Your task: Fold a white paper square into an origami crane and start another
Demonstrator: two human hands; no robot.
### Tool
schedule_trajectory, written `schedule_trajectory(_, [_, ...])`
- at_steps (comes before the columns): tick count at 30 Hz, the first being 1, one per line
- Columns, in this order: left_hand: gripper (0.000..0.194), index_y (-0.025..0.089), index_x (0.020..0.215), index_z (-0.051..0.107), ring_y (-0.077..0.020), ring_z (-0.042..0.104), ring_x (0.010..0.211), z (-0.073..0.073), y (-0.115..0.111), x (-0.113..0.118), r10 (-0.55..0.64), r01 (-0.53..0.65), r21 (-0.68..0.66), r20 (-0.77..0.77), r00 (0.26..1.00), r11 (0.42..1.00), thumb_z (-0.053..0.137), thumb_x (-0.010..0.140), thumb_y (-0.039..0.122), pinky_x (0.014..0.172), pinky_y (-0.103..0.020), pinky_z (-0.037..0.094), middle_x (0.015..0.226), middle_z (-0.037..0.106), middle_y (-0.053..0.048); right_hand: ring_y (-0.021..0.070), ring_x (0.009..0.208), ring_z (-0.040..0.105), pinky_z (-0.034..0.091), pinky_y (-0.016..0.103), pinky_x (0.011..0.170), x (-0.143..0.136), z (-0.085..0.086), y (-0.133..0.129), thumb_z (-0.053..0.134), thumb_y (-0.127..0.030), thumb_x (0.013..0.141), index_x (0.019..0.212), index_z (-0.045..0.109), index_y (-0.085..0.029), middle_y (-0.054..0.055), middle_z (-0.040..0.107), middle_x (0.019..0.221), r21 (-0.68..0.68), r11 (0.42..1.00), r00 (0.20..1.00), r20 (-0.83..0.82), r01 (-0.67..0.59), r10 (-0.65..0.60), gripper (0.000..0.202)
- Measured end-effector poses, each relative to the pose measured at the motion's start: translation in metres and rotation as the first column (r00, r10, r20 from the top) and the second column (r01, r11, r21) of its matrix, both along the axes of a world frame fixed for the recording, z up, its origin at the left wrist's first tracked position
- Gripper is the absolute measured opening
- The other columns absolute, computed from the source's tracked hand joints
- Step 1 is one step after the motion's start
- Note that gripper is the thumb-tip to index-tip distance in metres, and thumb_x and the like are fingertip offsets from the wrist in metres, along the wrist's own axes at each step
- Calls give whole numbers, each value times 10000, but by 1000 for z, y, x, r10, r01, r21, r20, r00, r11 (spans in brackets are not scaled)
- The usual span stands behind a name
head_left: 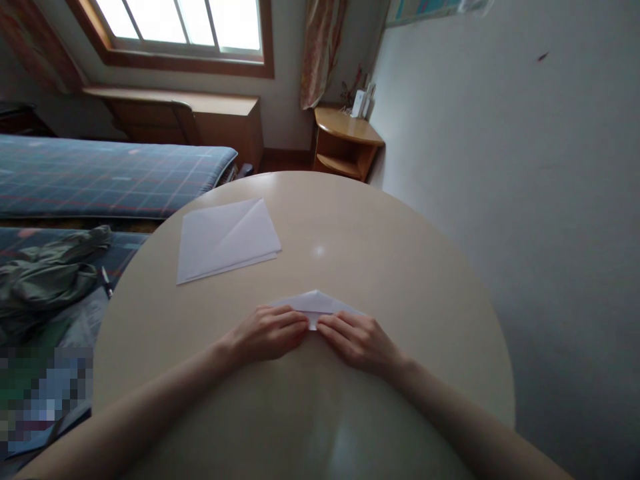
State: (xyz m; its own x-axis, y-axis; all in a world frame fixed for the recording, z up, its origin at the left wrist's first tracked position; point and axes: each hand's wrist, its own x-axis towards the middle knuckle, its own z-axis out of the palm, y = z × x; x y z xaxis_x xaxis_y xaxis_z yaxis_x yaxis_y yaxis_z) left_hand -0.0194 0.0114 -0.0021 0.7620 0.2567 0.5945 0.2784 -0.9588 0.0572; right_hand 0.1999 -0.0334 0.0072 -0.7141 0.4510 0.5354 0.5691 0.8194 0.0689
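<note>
A bright wood-framed window [187, 30] sits at upper left above a desk [227, 105]; a patterned curtain [320, 57] hangs top centre. A plaid mattress [105, 177] lies left; a pale wall [525, 200] fills the right.

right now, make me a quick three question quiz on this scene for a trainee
1. True or false: only the left hand touches the folded paper.
2. The other paper lies: a) on the bed; b) on the left side of the table; c) on the floor.
3. Which is farther from the hands, the other paper or the window?

Key: 1. False, the right hand touches it too. 2. b. 3. The window.
</note>
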Motion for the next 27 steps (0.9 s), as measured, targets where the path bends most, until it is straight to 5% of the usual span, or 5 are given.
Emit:
schedule_trajectory(13, [182,135,897,586,-120,643,718,11,2,-3,-43,44,136,-14,999,990,406,920,123,562,-185,506,819,693,-23,152,696,609,444,261,628,-3,2,-6,408,-83,901,836,600,-104,63,677,785,121,991,998,26,53,-56,204])
schedule_trajectory(20, [210,142,866,579,-145,583,741,8,-8,8,-7,9,20,-94,996,1000,382,939,141,688,-260,507,819,647,-47,148,689,574,435,265,641,-2,-5,-2,417,-109,899,803,573,-154,37,640,734,36,995,995,36,96,-97,189])
schedule_trajectory(24, [259,131,929,565,-143,565,794,2,-6,11,11,-17,-143,-40,999,990,310,964,166,739,-255,504,888,628,-62,192,852,544,439,306,760,1,-5,3,416,-199,910,912,559,-162,76,634,878,-91,987,992,-4,129,-130,148])
schedule_trajectory(27, [251,135,922,564,-165,555,875,0,-3,9,-4,-7,-135,-84,996,991,317,957,156,779,-280,498,960,614,-71,220,886,514,425,349,770,3,-5,4,450,-237,896,975,546,-160,105,614,932,-76,977,980,-15,198,-200,147])
